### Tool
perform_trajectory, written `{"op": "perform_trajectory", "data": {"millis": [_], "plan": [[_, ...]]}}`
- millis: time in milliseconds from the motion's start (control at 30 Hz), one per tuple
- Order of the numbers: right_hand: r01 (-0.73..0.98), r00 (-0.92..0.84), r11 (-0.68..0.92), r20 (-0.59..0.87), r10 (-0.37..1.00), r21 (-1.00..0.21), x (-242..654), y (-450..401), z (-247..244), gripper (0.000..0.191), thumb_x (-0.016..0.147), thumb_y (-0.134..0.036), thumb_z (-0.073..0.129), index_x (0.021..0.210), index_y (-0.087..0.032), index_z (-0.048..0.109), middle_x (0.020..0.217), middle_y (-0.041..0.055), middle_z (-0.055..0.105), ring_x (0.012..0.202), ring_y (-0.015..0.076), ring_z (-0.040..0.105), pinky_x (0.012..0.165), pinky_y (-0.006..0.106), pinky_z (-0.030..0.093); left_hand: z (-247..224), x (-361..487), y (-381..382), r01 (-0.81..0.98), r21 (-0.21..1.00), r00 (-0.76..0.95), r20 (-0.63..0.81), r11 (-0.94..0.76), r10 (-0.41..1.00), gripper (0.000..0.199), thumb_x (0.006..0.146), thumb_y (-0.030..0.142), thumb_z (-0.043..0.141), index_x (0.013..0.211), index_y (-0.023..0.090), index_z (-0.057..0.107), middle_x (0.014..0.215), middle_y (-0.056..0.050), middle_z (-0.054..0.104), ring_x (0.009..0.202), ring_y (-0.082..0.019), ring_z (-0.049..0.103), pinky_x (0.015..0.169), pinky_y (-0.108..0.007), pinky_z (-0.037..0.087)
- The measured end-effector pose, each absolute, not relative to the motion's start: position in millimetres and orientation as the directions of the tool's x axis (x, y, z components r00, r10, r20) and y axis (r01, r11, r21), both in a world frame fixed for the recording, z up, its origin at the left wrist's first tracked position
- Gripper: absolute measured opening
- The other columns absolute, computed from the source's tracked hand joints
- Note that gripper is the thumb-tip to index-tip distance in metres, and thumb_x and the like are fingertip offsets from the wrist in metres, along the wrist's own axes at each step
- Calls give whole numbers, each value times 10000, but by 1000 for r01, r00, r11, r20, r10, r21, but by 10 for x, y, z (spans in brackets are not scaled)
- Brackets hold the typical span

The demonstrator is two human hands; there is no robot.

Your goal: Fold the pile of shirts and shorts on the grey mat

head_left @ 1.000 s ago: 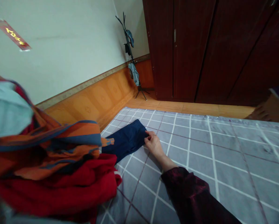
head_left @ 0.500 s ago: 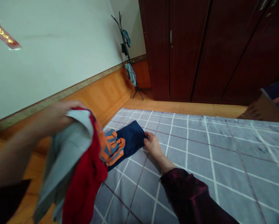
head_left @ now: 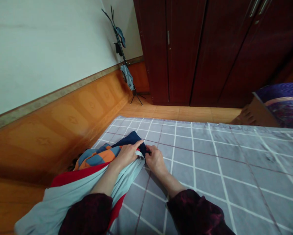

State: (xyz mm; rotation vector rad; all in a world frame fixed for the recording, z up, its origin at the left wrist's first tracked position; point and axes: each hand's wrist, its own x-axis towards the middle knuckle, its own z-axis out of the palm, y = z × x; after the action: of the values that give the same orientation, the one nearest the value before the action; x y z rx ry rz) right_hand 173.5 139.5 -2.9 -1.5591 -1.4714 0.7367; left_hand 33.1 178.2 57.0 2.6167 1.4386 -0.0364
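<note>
I see the left hand (head_left: 128,155) gripping the edge of the pale cloth (head_left: 63,202), while the right hand (head_left: 155,159) pinches a corner of the navy cloth (head_left: 127,140) on the bed (head_left: 197,182). Red cloth (head_left: 73,176) and orange cloth (head_left: 103,156) lie alongside. I judge them all light, soft and limp, best held by edges or corners, since layers could slip apart.

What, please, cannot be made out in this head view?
In the head view:
Navy cloth: partly hidden by the orange-and-blue cloth and left grip.
Red cloth: partly covered by the pale cloth.
Right grip: its curled fingers hide the exact hold.
Purple fabric: cut off by the right edge.
</note>
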Motion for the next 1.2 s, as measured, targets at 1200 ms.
{"op": "perform_trajectory", "data": {"millis": [1200], "plan": [[659,1,173,230,973,-732,1667,1207,70,318,761,-31,474,952,-192,672,956,45,591,774,153,604,666,230,414,615,323,1761,783,181,619,-142,-595,772,627,755,16,451,1333,259,450,1007,-43,690,955,-222,644,831,-303,441]]}}
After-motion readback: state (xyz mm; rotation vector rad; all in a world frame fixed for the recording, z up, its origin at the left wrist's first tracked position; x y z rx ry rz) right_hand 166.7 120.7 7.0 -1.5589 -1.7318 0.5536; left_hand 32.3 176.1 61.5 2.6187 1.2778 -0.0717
